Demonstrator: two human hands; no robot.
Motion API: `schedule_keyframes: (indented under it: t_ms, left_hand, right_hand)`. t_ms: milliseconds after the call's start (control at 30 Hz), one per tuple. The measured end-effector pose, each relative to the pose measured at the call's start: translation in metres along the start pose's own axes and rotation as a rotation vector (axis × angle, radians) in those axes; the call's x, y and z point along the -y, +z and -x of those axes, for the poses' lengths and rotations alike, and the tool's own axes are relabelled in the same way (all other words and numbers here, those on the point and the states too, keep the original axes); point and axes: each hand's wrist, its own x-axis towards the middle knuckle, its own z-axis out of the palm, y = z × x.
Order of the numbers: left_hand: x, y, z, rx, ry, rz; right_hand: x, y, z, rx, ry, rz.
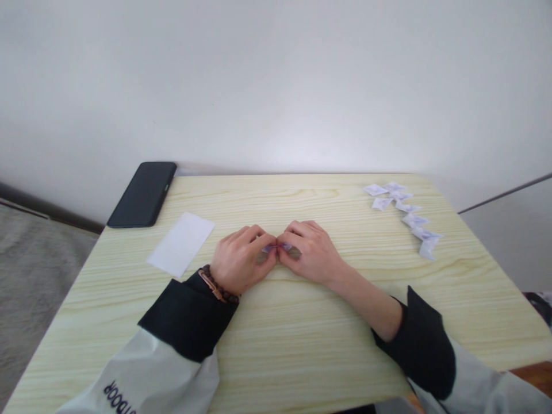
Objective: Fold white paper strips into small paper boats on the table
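Note:
At the middle of the table, my left hand (245,256) and my right hand (311,251) meet fingertip to fingertip. Both pinch a small folded piece of white paper (269,248), mostly covered by the fingers. Its exact shape is hidden. A flat white sheet of paper (181,244) lies left of my left hand, apart from it. Over to the right, several small folded paper boats (414,219) form a loose curved row on the tabletop.
A dark phone-like device (142,194) lies at the table's back left corner. The pale wood-grain table (302,345) meets a white wall (276,86) along its back edge. Grey fabric (34,276) shows beyond the left edge.

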Motion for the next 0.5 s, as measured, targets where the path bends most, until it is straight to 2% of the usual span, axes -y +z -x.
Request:
schedule_keyframes:
  t_ms: [500]
  left_hand:
    - [0.0011, 0.0016, -0.0004, 0.064, -0.054, -0.004]
  right_hand:
    - [0.0004, 0.0001, -0.0024, 0.027, 0.041, -0.065]
